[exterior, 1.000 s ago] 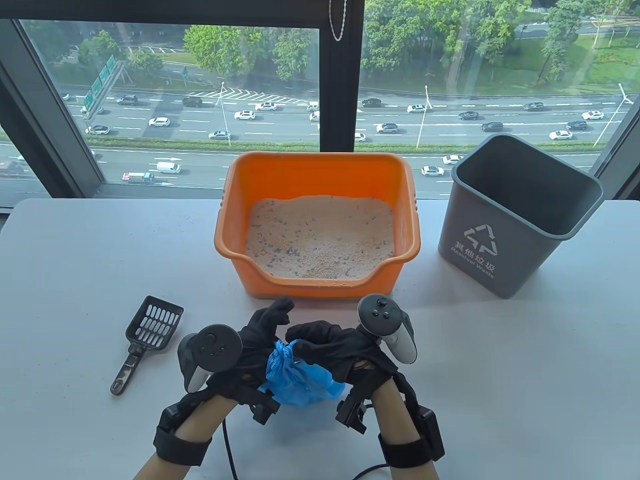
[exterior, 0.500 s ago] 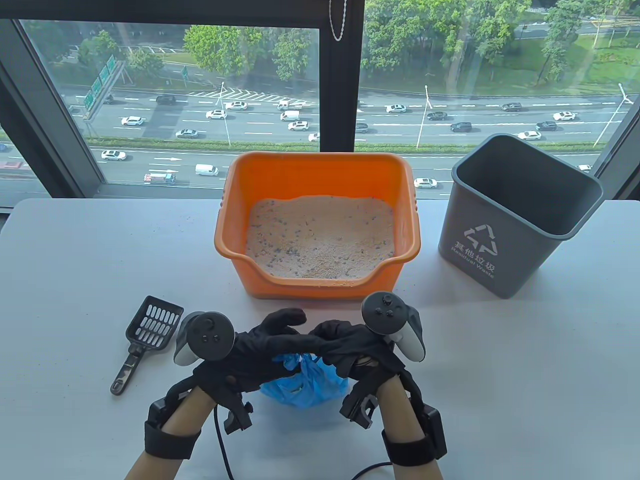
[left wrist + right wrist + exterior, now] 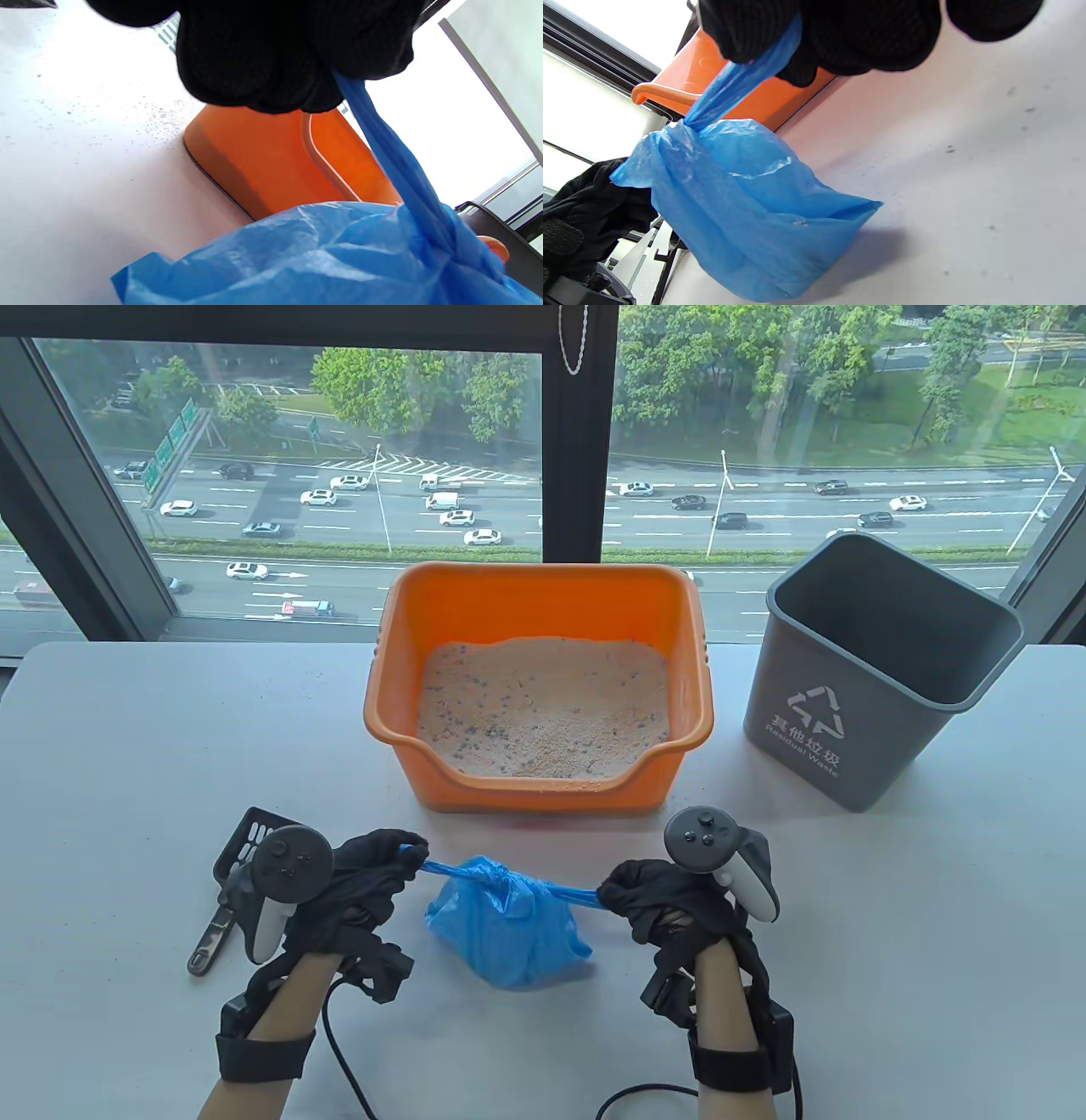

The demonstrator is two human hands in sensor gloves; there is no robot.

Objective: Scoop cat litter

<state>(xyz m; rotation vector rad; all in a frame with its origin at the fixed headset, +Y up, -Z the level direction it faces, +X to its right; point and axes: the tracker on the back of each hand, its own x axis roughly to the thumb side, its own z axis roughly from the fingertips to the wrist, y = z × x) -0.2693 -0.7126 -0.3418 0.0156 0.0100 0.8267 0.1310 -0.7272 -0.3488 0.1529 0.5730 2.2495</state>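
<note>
I have the blue plastic bag (image 3: 501, 929) between my hands, resting on the table (image 3: 891, 916). My left hand (image 3: 365, 874) has its fingers curled tight round one twisted tail of the bag's neck, and my right hand (image 3: 657, 899) grips the other tail the same way; the two tails run taut from the knot out to each fist. I judge the scooping itself finished: the bag looks full and its mouth is gathered, so this is the knot being pulled tight. What seems left is to drop the bag in the grey waste bin (image 3: 882, 670), well beyond my right hand. The litter scoop (image 3: 242, 869) lies just outside my left hand, partly hidden under its tracker. The orange litter box (image 3: 539, 687), with its litter, sits just ahead of both hands.

The table view alone shows bin, scoop and litter surface. The right wrist view shows the bag's bulging body on the table and its shadow; the left wrist view shows the tail vanishing into my fist.
</note>
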